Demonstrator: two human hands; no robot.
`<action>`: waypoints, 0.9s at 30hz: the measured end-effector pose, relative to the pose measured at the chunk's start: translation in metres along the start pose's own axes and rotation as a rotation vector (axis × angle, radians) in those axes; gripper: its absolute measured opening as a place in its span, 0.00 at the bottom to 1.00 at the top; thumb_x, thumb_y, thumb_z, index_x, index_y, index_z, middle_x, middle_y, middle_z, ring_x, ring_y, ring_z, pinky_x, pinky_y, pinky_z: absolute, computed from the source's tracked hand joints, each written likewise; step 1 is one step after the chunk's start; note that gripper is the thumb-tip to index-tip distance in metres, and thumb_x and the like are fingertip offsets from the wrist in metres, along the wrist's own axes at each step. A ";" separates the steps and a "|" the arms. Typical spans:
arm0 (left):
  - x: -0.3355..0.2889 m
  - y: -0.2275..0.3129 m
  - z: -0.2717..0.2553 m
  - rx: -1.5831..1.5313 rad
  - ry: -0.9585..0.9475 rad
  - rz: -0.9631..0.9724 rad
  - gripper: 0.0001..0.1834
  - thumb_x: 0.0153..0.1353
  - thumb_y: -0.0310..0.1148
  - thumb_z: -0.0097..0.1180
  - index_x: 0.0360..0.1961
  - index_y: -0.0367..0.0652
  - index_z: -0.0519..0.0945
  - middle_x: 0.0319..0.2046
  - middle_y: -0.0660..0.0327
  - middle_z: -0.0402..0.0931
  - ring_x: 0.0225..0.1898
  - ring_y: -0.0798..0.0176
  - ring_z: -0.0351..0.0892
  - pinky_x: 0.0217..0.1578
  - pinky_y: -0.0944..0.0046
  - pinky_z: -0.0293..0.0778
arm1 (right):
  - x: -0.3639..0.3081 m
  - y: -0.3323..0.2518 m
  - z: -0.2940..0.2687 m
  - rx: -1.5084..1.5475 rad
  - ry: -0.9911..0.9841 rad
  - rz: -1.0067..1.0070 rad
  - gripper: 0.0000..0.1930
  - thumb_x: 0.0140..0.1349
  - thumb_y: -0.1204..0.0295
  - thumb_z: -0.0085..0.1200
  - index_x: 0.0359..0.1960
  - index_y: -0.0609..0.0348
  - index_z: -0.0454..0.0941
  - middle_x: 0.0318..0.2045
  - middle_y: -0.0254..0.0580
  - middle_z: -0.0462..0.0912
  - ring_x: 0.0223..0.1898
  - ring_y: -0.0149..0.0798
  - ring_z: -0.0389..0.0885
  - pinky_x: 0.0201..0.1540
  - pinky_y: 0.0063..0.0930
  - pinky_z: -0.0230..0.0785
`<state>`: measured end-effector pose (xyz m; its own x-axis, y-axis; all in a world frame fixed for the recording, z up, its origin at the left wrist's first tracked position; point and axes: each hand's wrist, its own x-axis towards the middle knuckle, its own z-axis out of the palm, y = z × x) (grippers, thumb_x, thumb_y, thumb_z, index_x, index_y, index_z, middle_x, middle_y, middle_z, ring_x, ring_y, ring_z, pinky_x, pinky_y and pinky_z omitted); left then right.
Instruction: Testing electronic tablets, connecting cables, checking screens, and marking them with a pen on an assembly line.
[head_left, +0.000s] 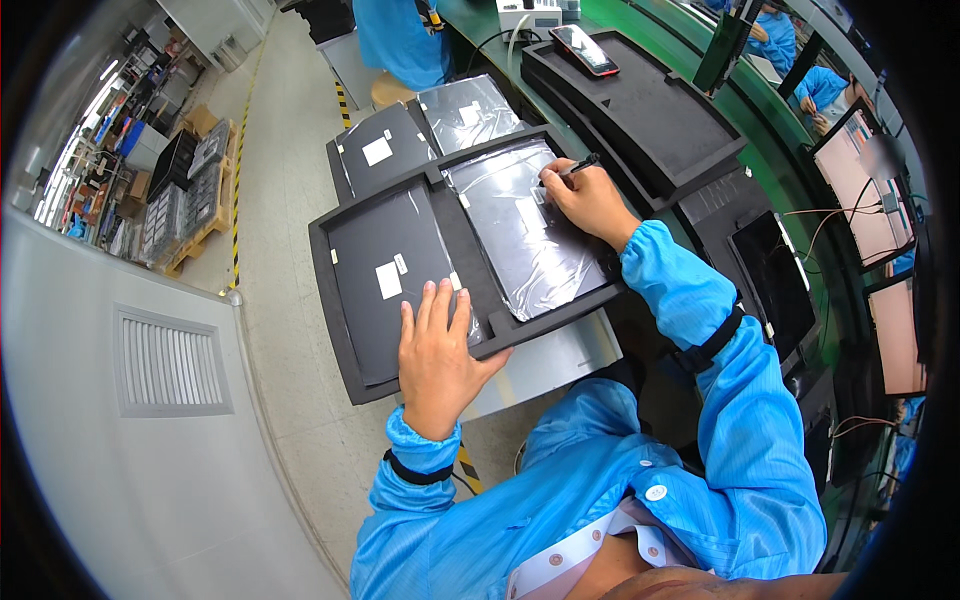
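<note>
A black foam tray (472,254) holds two flat dark panels side by side. The left panel (365,250) bears white labels. Clear, wrinkled plastic film covers the right panel (505,255), which also carries a pale label. My left hand (437,350) lies with its fingers extended over the near edge of the left panel and tray. A black marker pen (582,164) is pinched in my right hand (592,203), above the right part of the film-wrapped panel. The pen's tip is hidden by my fingers.
Beyond the tray sit more labelled panels (383,152). A second black tray (650,110) with a phone (585,50) stands on the green bench, near a dark screen (772,275) and monitors (865,190). A vented wall (170,360) runs along the left. A person in blue (405,40) is at the back.
</note>
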<state>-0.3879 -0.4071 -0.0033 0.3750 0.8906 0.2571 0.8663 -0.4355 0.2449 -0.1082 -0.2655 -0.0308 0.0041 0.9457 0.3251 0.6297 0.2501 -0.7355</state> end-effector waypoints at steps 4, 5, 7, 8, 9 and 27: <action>0.000 0.000 0.001 0.005 0.012 -0.001 0.48 0.40 0.53 0.79 0.60 0.36 0.78 0.64 0.45 0.72 0.70 0.44 0.66 0.69 0.38 0.60 | -0.002 -0.007 -0.004 -0.004 0.064 0.045 0.14 0.67 0.64 0.54 0.36 0.64 0.84 0.22 0.54 0.81 0.22 0.48 0.82 0.29 0.39 0.70; -0.001 -0.001 0.000 0.003 0.014 0.000 0.48 0.40 0.53 0.79 0.60 0.36 0.78 0.64 0.45 0.72 0.70 0.44 0.66 0.70 0.39 0.59 | -0.007 -0.010 -0.010 -0.021 0.175 0.067 0.14 0.67 0.64 0.54 0.35 0.64 0.83 0.21 0.53 0.81 0.22 0.46 0.82 0.29 0.38 0.70; -0.003 0.001 -0.001 0.000 0.020 0.017 0.48 0.41 0.53 0.78 0.61 0.36 0.77 0.64 0.45 0.72 0.70 0.44 0.66 0.70 0.39 0.58 | -0.024 -0.018 -0.029 0.161 0.317 0.046 0.12 0.70 0.66 0.53 0.38 0.64 0.81 0.21 0.41 0.80 0.22 0.31 0.76 0.26 0.31 0.67; -0.005 0.004 -0.001 0.012 0.045 0.005 0.49 0.41 0.51 0.79 0.62 0.36 0.76 0.64 0.45 0.72 0.70 0.44 0.66 0.70 0.38 0.56 | -0.037 -0.022 -0.042 0.233 0.309 0.023 0.11 0.71 0.66 0.53 0.41 0.63 0.81 0.23 0.39 0.81 0.24 0.29 0.76 0.27 0.30 0.67; -0.006 0.009 0.001 0.016 0.060 0.011 0.49 0.40 0.50 0.79 0.63 0.36 0.75 0.64 0.46 0.72 0.70 0.44 0.66 0.71 0.36 0.54 | -0.056 -0.024 -0.059 0.284 0.325 0.035 0.11 0.72 0.67 0.52 0.44 0.63 0.80 0.26 0.36 0.81 0.26 0.27 0.76 0.28 0.28 0.67; -0.071 0.394 0.117 -0.724 -0.396 1.456 0.35 0.57 0.33 0.65 0.66 0.37 0.69 0.67 0.42 0.63 0.73 0.36 0.57 0.71 0.29 0.45 | -0.513 -0.055 -0.300 -0.758 -0.032 1.093 0.29 0.64 0.44 0.55 0.29 0.63 0.86 0.28 0.59 0.85 0.34 0.59 0.86 0.40 0.51 0.78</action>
<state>-0.0349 -0.6264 -0.0349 0.8270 -0.3568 0.4344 -0.5345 -0.7386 0.4109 0.0883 -0.8266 0.0211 0.7698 0.5919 -0.2388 0.5886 -0.8030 -0.0931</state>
